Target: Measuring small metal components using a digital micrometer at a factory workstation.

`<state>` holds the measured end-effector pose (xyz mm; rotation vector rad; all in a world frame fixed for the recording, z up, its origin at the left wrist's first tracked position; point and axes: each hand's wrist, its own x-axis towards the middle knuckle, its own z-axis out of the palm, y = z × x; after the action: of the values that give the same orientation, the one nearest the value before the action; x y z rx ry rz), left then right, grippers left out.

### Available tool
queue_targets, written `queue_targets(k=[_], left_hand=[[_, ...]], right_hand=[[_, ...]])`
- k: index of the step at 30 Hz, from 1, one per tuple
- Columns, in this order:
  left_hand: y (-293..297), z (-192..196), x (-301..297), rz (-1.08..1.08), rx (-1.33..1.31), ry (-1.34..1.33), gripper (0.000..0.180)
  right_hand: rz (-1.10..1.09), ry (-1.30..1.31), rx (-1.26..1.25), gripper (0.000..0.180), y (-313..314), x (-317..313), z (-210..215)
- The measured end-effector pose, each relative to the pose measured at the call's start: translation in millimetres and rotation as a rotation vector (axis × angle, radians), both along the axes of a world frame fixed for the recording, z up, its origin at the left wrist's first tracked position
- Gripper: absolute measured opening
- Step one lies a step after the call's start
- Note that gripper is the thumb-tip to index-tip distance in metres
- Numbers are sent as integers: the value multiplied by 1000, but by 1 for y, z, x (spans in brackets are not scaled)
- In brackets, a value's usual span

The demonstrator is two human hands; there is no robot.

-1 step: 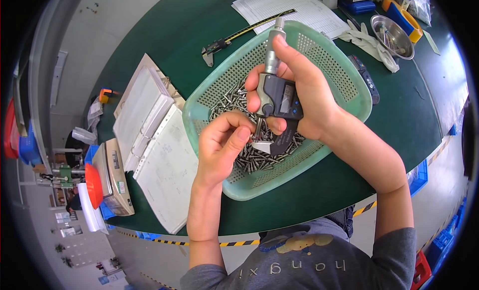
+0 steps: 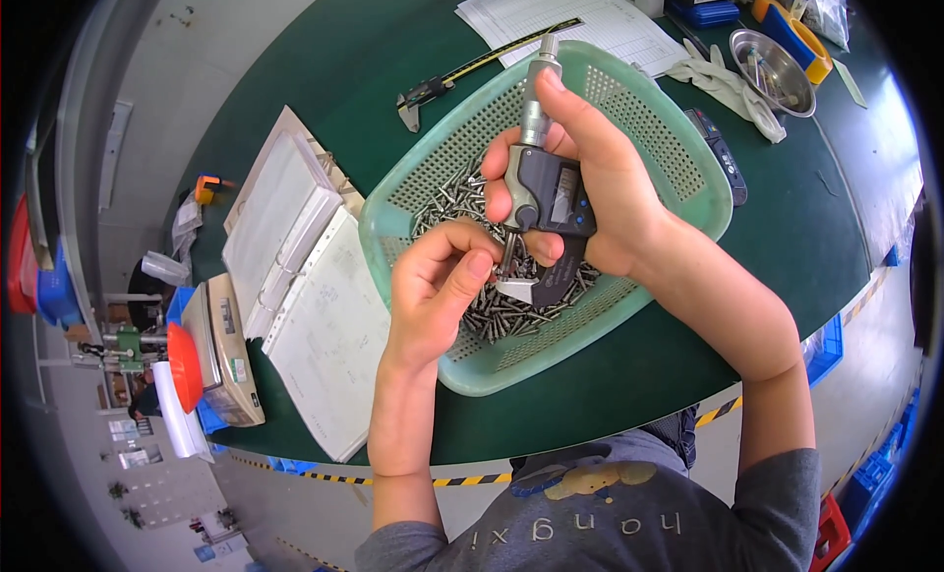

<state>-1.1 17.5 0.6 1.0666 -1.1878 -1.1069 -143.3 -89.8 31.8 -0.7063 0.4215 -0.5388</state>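
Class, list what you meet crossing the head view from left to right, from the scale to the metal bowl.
Scale, open ring binder, left hand, digital micrometer in the right hand, metal bowl.

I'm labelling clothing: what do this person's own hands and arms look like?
The left hand and right hand are ungloved, with no ring or watch showing. Both forearms are uncovered. The left sleeve and right sleeve are short, plain and dark grey.
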Motion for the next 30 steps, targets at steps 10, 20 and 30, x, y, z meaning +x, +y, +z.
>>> queue_targets(k=[10,20,30], left_hand=[[3,-1,1,7,37,18,15],[-2,6,2,2,68,175,13],[-21,17,3,80,-65,-1312,24]], right_hand=[[25,-84,102,64,2,-2,-2],[10,-87,23,65,1,0,-1],[-236,-203,276,58,-4,-4,-5]])
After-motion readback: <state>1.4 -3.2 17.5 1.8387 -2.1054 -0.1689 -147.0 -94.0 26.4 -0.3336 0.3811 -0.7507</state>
